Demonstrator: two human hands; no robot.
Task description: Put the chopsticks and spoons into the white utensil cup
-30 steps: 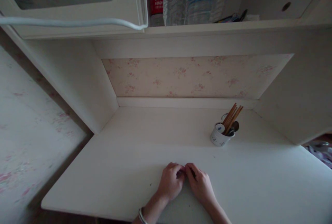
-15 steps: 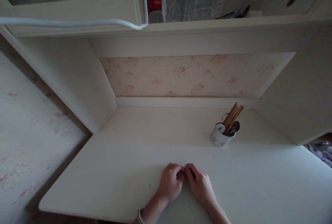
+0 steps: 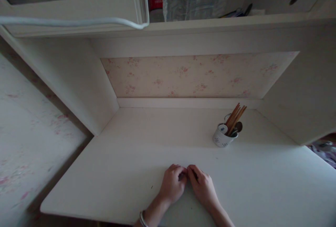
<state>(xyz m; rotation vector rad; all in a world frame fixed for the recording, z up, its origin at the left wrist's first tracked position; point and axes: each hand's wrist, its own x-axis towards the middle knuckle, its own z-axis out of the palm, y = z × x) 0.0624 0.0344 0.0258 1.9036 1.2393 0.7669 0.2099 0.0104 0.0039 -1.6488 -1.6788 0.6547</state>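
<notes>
My left hand (image 3: 173, 184) and my right hand (image 3: 201, 184) rest close together on the white desk (image 3: 110, 181), near its front edge. Both have curled fingers, and the fingertips meet or nearly meet between them. If anything is pinched there, it is hidden. A bracelet (image 3: 143, 219) circles my left wrist. Beyond my right hand stands a white perforated utensil holder (image 3: 222, 140), upright. Wooden chopsticks (image 3: 235, 119), a dark spoon (image 3: 238, 126) and a white-handled piece or white spoon (image 3: 223, 129) stick out of it.
Above the desk runs a shelf (image 3: 199, 26) with plastic bottles (image 3: 203, 1) and small dark items. A cabinet door (image 3: 78, 8) hangs at upper left with a pale rod or cable along its lower edge. Side panels (image 3: 76, 83) flank the desk. A tiny dark speck (image 3: 152, 187) lies left of my hands.
The view has shifted very slightly. My hands keep the same pose, and the utensil holder stays in place.
</notes>
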